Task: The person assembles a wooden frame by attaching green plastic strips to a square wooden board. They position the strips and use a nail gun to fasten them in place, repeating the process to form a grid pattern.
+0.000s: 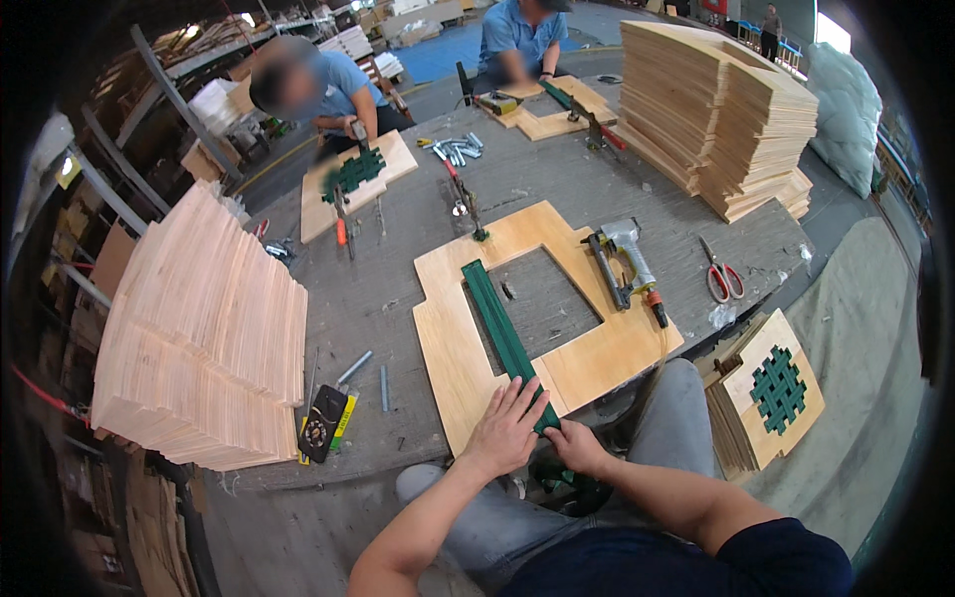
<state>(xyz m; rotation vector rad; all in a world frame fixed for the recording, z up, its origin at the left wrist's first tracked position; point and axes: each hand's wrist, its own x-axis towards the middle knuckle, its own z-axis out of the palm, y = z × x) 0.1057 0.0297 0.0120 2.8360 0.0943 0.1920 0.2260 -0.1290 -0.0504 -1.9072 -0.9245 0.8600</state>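
A pale plywood frame (pixel 438 343) with a square opening lies before me on the workbench. One green webbing strap (pixel 500 323) runs lengthwise over the left part of the opening, from the far side to the near edge. My left hand (pixel 502 430) lies flat on the strap's near end, fingers stretched out. At the frame's near edge, my right hand (pixel 581 447) pinches the strap's tail between thumb and fingers. A toggle clamp (pixel 464 202) touches the frame's far edge. On the frame's right side rests a pneumatic staple gun (pixel 622 264) with its hose.
Plywood stacks stand left (pixel 204 338) and far right (pixel 711 109). Red-handled scissors (pixel 724 279) lie right. A black tape measure (pixel 323 423) and staple strips (pixel 355 366) lie left. Finished woven panels (pixel 781 388) lean low right. Two co-workers (pixel 343 85) work across the bench (pixel 378 279).
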